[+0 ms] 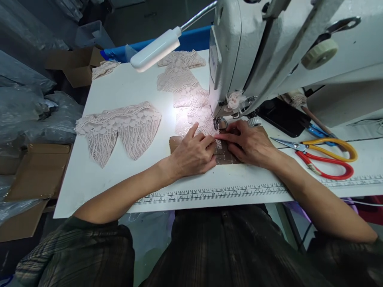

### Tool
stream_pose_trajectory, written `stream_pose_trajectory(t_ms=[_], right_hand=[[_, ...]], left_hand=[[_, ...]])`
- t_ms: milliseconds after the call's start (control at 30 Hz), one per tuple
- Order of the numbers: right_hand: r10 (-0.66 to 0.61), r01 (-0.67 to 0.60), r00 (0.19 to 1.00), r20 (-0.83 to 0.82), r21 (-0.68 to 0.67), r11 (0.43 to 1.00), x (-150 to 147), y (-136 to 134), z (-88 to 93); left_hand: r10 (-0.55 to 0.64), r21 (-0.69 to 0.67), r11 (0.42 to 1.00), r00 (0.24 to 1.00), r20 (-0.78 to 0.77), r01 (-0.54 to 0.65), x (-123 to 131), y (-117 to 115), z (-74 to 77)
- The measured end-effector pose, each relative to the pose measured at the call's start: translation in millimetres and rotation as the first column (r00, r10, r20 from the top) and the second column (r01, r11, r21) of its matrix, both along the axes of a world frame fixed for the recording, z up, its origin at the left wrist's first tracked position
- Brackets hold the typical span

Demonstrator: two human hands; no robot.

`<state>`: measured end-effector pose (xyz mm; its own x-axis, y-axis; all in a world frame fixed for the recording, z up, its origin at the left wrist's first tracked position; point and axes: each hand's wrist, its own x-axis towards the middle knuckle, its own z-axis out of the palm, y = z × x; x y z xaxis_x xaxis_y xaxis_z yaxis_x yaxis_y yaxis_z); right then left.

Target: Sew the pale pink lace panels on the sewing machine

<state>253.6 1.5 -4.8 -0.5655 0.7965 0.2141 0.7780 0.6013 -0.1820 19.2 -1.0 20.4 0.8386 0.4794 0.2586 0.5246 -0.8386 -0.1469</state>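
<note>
Lace strip runs from the back of the desk to the presser foot of the sewing machine. Its near end lies under both hands on a brown pad.

Left hand: grip not closed, fingers bent, tips pressing the lace flat onto the pad. Right hand: grip closed on the lace edge, forefinger over thumb, just in front of the foot.

Handling, my read: very light, limp, openwork. No stiffness, so it stretches and skews if pulled from one point. It snags easily on the foot or on fingernails. Best held at the denser scalloped border, spread under flat fingers, not at the open mesh.

Room: tight on the right, where the machine head overhangs and the scissors lie near the right wrist, blades pointing toward the hand. The lamp hangs over the back of the desk. On the left is open desk up to a loose lace piece, well apart from the hands. The front edge with the measuring tape is near both forearms. The desk's left edge drops off to cardboard and plastic bags.
</note>
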Motion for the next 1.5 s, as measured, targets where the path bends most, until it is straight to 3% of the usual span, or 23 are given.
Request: stream_pose_trajectory(t_ms=[333, 533, 867, 1500], right_hand=[[-0.096, 0.096, 0.992, 0.087, 0.001, 0.995, -10, 3, 6.9], [-0.019, 0.018, 0.999, -0.033, -0.027, 0.999, -5, 0, -0.9], [0.012, -0.014, 0.996, -0.084, -0.022, 1.0, -4, -6, 0.0], [-0.07, 0.071, 0.997, -0.031, 0.017, 0.997, -17, -6, 1.4]], left_hand=[[0.028, -0.042, 0.999, 1.0, -0.006, -0.028, -3, 5, -4.3], [0.021, -0.033, 0.999, 1.0, 0.015, -0.02, -4, 8, -7.2], [0.017, -0.085, 0.996, 1.0, 0.016, -0.015, -6, 17, -9.1], [0.035, -0.192, 0.981, 0.997, 0.064, -0.022, -12, 36, -12.0]])
